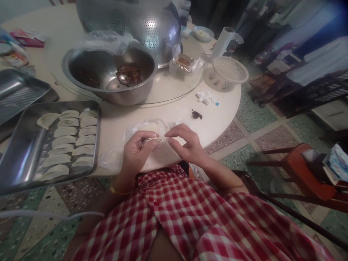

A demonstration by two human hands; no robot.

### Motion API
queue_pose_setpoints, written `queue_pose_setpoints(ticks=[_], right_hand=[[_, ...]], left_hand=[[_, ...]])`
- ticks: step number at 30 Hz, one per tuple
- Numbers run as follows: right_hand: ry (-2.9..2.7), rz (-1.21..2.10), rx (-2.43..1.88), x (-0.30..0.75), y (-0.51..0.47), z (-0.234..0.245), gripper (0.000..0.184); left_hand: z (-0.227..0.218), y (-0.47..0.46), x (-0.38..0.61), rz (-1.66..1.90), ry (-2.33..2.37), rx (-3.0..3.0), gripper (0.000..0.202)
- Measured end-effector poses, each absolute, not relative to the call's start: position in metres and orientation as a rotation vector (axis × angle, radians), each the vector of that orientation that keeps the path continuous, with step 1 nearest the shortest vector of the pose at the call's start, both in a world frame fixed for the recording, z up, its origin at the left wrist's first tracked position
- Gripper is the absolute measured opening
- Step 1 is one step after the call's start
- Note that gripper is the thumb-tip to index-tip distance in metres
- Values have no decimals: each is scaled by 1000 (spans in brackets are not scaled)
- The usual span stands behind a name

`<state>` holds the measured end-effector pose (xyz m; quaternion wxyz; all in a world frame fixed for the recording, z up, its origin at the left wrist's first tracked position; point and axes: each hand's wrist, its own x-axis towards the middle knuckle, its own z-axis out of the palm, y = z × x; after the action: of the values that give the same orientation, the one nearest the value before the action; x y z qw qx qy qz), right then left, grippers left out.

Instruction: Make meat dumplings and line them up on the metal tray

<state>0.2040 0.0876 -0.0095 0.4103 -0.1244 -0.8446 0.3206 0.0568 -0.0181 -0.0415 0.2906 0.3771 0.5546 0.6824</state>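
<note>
A partly folded dumpling sits in my left hand, pinched between thumb and fingers, with part of it hidden by them. Just to its right is my right hand, its thumb and forefinger curved with a gap between the tips and nothing visible in them. Behind the dumpling, a clear plastic bag lies on the table with pale round dough wrappers in it. Left of my hands, a metal tray carries rows of folded dumplings.
A big steel bowl with dark filling and a spoon stands behind. A large colander rises beyond it. To the right are a white basket, crumpled tissue and a dark scrap near the table's edge.
</note>
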Motion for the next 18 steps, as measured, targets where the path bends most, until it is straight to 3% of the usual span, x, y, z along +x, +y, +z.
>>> queue_pose_setpoints(ticks=[9, 18], right_hand=[[-2121, 768, -319, 200, 82, -21, 7], [-2160, 1017, -441, 204, 86, -13, 9]], left_hand=[[-38, -18, 60, 1820, 1518, 1132, 8], [-42, -20, 53, 1759, 1657, 1625, 14]])
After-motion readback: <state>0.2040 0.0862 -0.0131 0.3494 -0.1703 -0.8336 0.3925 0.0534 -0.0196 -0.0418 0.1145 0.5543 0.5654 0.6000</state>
